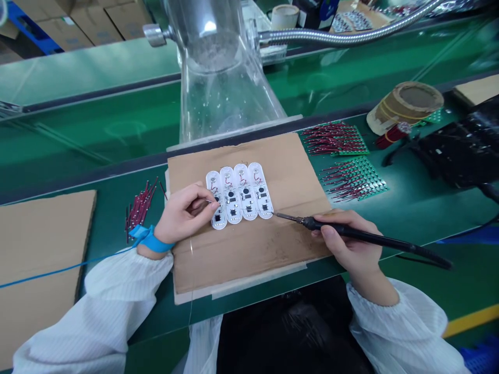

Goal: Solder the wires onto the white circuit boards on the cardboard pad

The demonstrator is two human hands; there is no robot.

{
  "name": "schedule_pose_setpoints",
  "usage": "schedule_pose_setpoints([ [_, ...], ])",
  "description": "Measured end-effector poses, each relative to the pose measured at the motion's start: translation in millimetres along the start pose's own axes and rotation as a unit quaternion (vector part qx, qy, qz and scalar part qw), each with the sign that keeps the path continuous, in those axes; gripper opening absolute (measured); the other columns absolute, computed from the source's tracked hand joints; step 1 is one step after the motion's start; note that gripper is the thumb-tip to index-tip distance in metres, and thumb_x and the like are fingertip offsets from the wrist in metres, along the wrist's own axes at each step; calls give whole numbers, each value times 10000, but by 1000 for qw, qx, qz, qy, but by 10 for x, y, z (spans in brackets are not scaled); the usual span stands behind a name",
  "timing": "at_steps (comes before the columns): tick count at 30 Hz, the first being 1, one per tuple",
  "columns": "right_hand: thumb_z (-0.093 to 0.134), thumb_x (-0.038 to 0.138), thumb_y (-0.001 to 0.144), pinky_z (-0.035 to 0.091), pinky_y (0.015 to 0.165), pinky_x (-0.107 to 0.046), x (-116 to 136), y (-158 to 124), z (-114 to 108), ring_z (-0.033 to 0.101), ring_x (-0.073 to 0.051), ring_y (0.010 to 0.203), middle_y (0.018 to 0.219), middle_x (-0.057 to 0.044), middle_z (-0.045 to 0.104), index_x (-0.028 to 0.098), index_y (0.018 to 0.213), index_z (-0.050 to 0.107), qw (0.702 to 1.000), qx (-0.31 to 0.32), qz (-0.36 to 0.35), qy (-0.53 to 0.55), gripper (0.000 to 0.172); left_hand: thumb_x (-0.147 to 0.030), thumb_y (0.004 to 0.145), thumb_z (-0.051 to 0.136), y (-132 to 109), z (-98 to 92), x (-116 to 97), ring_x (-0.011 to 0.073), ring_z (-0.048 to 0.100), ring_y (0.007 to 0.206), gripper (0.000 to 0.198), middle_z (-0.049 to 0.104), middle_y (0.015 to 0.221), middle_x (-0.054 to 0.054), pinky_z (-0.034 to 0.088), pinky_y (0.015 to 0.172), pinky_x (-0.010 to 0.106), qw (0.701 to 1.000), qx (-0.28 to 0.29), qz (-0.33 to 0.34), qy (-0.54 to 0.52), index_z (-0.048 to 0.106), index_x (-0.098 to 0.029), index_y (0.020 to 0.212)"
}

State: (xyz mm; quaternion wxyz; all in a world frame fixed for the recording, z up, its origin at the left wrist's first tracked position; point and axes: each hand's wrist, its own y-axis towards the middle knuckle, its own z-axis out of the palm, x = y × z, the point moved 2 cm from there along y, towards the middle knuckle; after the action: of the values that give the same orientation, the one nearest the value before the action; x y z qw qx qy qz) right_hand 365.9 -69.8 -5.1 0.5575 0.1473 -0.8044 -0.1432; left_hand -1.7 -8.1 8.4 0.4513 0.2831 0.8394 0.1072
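Several white, round-ended circuit boards (pixel 248 195) lie side by side on a sheet of brown cardboard (pixel 249 254). Black parts and short red wires show on them. My left hand (pixel 187 210), wearing a blue wrist strap (pixel 154 240), pinches a thin solder wire (pixel 191 252) over the leftmost board; the wire trails down towards the table edge. In my right hand (pixel 351 241) is a black soldering iron (pixel 397 244), held like a pen. Its tip points left, at the lower end of the rightmost board; whether it touches cannot be seen.
A clear fume hood (pixel 230 98) stands behind the cardboard. Red wires (pixel 142 205) lie at left. Green boards with red wires (pixel 353 176) and a tape roll (pixel 405 104) sit at right, near a dark, blurred object (pixel 460 148). Another cardboard sheet (pixel 39 249) is far left.
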Motion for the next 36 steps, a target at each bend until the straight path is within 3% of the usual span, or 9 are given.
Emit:
schedule_pose_setpoints([
  [22,803,253,1007,650,642,-256,18,4,20,798,-168,644,831,-11,845,281,1135,832,1000,20,8,-6,134,-104,947,723,7,3,-32,75,410,568,108,411,691,-80,341,551,218,1000,3,-5,-1,678,-201,934],
  [27,785,295,1033,654,645,-236,27,19,16,802,-157,659,833,-17,842,276,1145,830,1000,-1,21,16,122,-109,947,718,16,3,-38,70,417,564,101,409,697,-81,346,549,213,1000,5,-2,0,676,-199,933],
  [33,803,306,1021,674,642,-260,51,50,35,810,-177,644,817,-29,846,254,1125,836,999,36,17,5,122,-129,941,720,25,8,-43,75,407,543,91,402,666,-84,329,534,225,1000,1,-2,0,675,-198,902],
  [36,801,312,1022,680,640,-273,42,45,29,813,-185,642,830,-36,851,255,1132,837,1000,24,17,10,128,-142,945,720,26,9,-39,81,410,548,88,396,653,-84,332,539,229,1000,-1,-3,4,673,-200,898],
])
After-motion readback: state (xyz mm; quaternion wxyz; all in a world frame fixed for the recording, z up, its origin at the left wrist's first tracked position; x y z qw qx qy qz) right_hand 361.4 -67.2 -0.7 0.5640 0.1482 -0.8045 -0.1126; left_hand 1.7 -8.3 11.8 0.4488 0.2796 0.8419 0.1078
